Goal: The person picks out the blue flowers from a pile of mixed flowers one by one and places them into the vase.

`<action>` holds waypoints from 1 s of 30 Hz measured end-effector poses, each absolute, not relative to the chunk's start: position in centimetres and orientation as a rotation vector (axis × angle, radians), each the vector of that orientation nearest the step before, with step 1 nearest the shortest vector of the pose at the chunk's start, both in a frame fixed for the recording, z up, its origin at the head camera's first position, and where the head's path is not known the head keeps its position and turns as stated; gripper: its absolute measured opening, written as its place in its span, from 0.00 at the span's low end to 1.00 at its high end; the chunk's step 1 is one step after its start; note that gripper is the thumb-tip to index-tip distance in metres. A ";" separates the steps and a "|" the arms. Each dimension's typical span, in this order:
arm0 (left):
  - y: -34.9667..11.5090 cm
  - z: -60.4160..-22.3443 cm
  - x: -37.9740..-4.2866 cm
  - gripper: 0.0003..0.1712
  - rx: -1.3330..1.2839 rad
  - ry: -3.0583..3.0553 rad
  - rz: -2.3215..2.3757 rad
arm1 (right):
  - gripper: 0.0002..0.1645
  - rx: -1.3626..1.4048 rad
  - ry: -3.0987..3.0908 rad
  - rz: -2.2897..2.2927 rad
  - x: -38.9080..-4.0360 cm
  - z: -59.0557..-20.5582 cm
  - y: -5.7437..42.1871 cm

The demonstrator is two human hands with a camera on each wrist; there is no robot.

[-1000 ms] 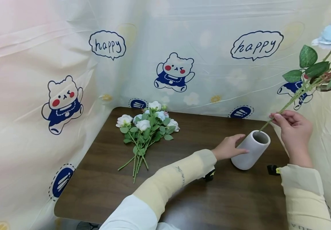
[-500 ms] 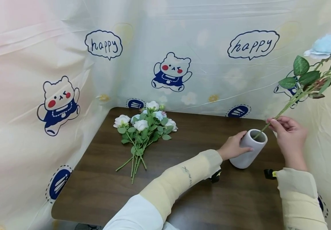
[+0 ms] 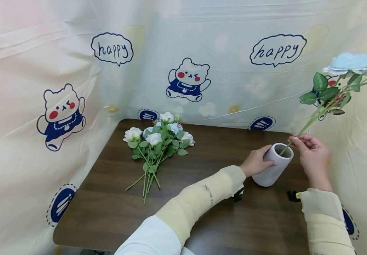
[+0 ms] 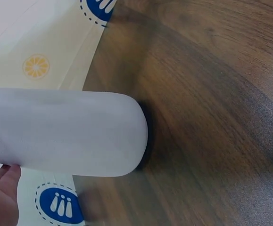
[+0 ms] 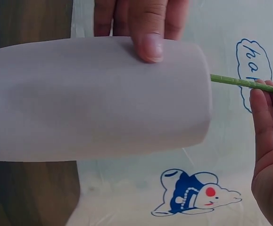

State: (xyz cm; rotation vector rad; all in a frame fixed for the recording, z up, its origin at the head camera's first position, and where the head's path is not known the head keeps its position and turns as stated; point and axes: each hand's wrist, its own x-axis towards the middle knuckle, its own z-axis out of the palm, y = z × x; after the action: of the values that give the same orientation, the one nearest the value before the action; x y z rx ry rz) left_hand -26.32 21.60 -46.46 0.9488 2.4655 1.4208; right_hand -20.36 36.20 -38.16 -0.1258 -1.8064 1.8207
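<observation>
A white vase (image 3: 270, 173) stands at the table's right side in the head view. My left hand (image 3: 255, 163) grips it near the top, thumb (image 5: 150, 47) on the near side and fingers round the far side. Above the mouth, my right hand (image 3: 315, 157) pinches the green stem (image 5: 233, 81) of an artificial flower between thumb and fingers. The stem's lower end is inside the vase; how deep it reaches is hidden. Its pale blue bloom (image 3: 349, 63) and leaves lean to the upper right. In the left wrist view, the vase (image 4: 70, 132) meets the tabletop at its base.
Several white and pale blue artificial flowers (image 3: 154, 139) lie bunched on the left of the dark wooden table (image 3: 91, 212), stems crossing toward the near edge. A printed curtain (image 3: 228, 88) hangs behind and at both sides of the table.
My right hand has moved left and down, bringing the stem from the rim into the vase mouth. The bloom has come lower. My left hand has closed round the vase.
</observation>
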 end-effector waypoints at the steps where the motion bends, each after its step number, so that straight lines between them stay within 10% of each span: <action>1: 21.6 -46.4 -26.3 0.39 0.944 2.466 1.423 | 0.10 -0.132 -1.819 1.816 -20.4 -38.3 36.2; 30: 21.3 -46.6 -26.5 0.38 0.957 2.447 1.425 | 0.03 -0.406 -1.963 1.569 -21.2 -41.7 37.2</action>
State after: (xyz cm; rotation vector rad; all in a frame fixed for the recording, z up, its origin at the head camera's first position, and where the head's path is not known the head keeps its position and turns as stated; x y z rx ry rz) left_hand -26.50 21.26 -46.62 0.9573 2.4473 1.4254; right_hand -21.22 37.18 -41.68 -0.4055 -1.9634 1.5687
